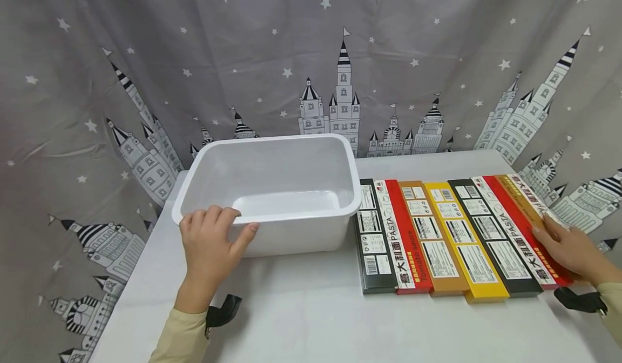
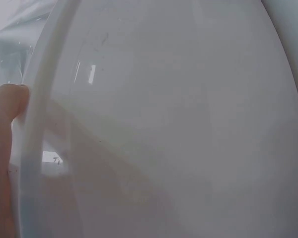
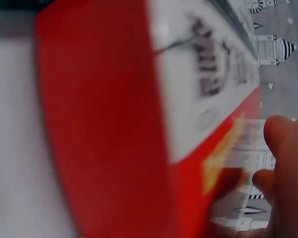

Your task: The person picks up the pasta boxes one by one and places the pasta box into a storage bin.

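A deep white plastic bin (image 1: 291, 233) stands on the left half of the table, its inside bare. My left hand (image 1: 211, 249) grips its near-left rim, fingers over the edge and thumb on the near side; the thumb shows at the rim in the left wrist view. Several long pasta boxes lie side by side to the right. At the row's far right is a brown and white pasta box (image 1: 517, 193), which my right hand (image 1: 575, 252) holds between thumb and fingers. Beside it lies a red and white pasta box (image 1: 510, 217), large and blurred in the right wrist view.
Leftward along the row lie a black box (image 1: 491, 244), a yellow box (image 1: 468, 244), a brown box (image 1: 432, 239), another red and white box (image 1: 403, 239) and a black box (image 1: 371, 239) next to the bin. A grey castle-print curtain (image 1: 272, 55) hangs behind the white table (image 1: 311, 314).
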### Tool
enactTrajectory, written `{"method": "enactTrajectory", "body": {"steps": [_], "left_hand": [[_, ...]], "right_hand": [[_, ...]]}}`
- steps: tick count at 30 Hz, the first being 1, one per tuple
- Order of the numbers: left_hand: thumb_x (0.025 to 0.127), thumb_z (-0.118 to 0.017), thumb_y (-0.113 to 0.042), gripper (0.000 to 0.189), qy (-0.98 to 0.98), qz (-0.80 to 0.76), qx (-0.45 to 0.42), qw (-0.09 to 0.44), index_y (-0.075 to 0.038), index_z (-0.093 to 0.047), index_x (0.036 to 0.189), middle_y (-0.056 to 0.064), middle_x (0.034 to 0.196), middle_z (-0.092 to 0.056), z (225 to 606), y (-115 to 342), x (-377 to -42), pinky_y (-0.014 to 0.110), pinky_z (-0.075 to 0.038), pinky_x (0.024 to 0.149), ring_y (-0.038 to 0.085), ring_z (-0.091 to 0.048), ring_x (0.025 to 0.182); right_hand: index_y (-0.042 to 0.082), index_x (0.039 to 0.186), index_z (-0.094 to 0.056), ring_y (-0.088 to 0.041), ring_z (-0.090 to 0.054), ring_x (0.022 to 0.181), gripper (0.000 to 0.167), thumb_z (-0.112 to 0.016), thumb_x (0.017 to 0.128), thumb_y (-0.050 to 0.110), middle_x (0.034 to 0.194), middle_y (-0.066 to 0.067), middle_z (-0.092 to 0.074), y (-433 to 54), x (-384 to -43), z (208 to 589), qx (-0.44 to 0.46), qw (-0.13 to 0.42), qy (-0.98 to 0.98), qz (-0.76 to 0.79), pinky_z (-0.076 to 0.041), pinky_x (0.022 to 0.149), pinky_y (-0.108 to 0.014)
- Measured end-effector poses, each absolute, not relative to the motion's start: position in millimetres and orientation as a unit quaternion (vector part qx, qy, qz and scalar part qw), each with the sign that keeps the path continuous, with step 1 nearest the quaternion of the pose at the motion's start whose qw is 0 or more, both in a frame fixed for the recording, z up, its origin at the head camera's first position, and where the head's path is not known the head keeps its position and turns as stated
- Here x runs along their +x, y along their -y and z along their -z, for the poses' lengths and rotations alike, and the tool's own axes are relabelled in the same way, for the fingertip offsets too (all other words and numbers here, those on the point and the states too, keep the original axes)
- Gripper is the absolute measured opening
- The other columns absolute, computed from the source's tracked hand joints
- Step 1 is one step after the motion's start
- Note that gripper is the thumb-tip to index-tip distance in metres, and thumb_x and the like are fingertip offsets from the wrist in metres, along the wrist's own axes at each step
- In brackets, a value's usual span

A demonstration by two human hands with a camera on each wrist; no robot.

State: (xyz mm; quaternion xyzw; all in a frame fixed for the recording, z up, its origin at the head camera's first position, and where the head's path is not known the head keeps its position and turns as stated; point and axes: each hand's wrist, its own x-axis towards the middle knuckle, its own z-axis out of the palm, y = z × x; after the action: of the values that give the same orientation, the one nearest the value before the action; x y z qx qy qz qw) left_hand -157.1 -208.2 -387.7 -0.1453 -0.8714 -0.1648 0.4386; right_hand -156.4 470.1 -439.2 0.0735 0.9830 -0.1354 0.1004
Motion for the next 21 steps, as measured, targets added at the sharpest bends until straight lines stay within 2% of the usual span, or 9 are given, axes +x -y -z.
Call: {"method": "enactTrajectory", "body": {"steps": [2, 4, 7, 10, 14, 16, 21], "left_hand": [[0.097, -0.037, -0.074, 0.077, 0.873, 0.163, -0.144, 0.436, -0.003, -0.067, 0.089, 0.018, 0.08, -0.064, 388.4, 207.7, -157.0, 0.058, -0.035, 0.08, 0.041, -0.053, 0.075], [0.097, -0.037, -0.074, 0.078, 0.875, 0.161, -0.143, 0.434, -0.002, -0.067, 0.089, 0.018, 0.079, -0.064, 389.3, 207.2, -156.5, 0.058, -0.035, 0.08, 0.042, -0.053, 0.074], [0.097, -0.037, -0.074, 0.078, 0.874, 0.161, -0.142, 0.435, -0.003, -0.067, 0.089, 0.018, 0.079, -0.064, 390.2, 206.7, -156.0, 0.058, -0.035, 0.08, 0.042, -0.053, 0.074], [0.098, -0.036, -0.074, 0.077, 0.872, 0.163, -0.144, 0.438, -0.003, -0.067, 0.089, 0.018, 0.079, -0.064, 390.7, 206.6, -156.4, 0.058, -0.035, 0.079, 0.041, -0.053, 0.074], [0.098, -0.037, -0.073, 0.077, 0.871, 0.162, -0.144, 0.441, -0.003, -0.067, 0.089, 0.018, 0.079, -0.064, 390.2, 206.9, -157.0, 0.058, -0.035, 0.079, 0.041, -0.053, 0.074], [0.098, -0.037, -0.073, 0.077, 0.87, 0.162, -0.144, 0.442, -0.003, -0.067, 0.089, 0.018, 0.079, -0.065, 389.4, 207.0, -157.0, 0.058, -0.035, 0.079, 0.041, -0.053, 0.074], [0.098, -0.037, -0.073, 0.076, 0.87, 0.162, -0.145, 0.443, -0.003, -0.067, 0.089, 0.018, 0.079, -0.064, 388.2, 207.3, -157.4, 0.058, -0.035, 0.079, 0.041, -0.053, 0.074]], "right_hand": [[-0.019, 0.147, -0.013, -0.056, -0.047, 0.088, 0.081, -0.031, 0.107, 0.049, 0.113, -0.057, -0.037, -473.0, -152.3, 443.7, 0.067, 0.086, -0.986, 0.13, -0.05, 0.062, -0.043], [-0.018, 0.147, -0.013, -0.051, -0.048, 0.083, 0.081, -0.032, 0.107, 0.049, 0.109, -0.055, -0.039, -475.1, -149.4, 447.6, 0.063, 0.077, -0.987, 0.128, -0.046, 0.06, -0.038], [-0.017, 0.148, -0.015, -0.048, -0.047, 0.081, 0.078, -0.033, 0.107, 0.048, 0.106, -0.053, -0.041, -476.7, -146.9, 450.9, 0.061, 0.061, -0.989, 0.122, -0.042, 0.06, -0.037], [-0.016, 0.149, -0.014, -0.049, -0.047, 0.081, 0.077, -0.033, 0.108, 0.047, 0.105, -0.052, -0.041, -478.1, -144.6, 454.3, 0.06, 0.051, -0.989, 0.124, -0.043, 0.061, -0.042], [-0.013, 0.151, -0.011, -0.057, -0.047, 0.086, 0.075, -0.032, 0.108, 0.045, 0.109, -0.055, -0.039, -477.2, -142.2, 457.1, 0.059, 0.041, -0.989, 0.126, -0.047, 0.069, -0.058], [-0.011, 0.152, -0.009, -0.059, -0.047, 0.089, 0.076, -0.032, 0.108, 0.046, 0.111, -0.056, -0.037, -475.3, -141.6, 457.2, 0.063, 0.04, -0.989, 0.127, -0.046, 0.071, -0.062], [-0.008, 0.153, -0.006, -0.058, -0.045, 0.087, 0.079, -0.033, 0.107, 0.05, 0.113, -0.054, -0.034, -471.8, -140.1, 459.0, 0.082, 0.044, -0.987, 0.132, -0.048, 0.07, -0.06]]}}
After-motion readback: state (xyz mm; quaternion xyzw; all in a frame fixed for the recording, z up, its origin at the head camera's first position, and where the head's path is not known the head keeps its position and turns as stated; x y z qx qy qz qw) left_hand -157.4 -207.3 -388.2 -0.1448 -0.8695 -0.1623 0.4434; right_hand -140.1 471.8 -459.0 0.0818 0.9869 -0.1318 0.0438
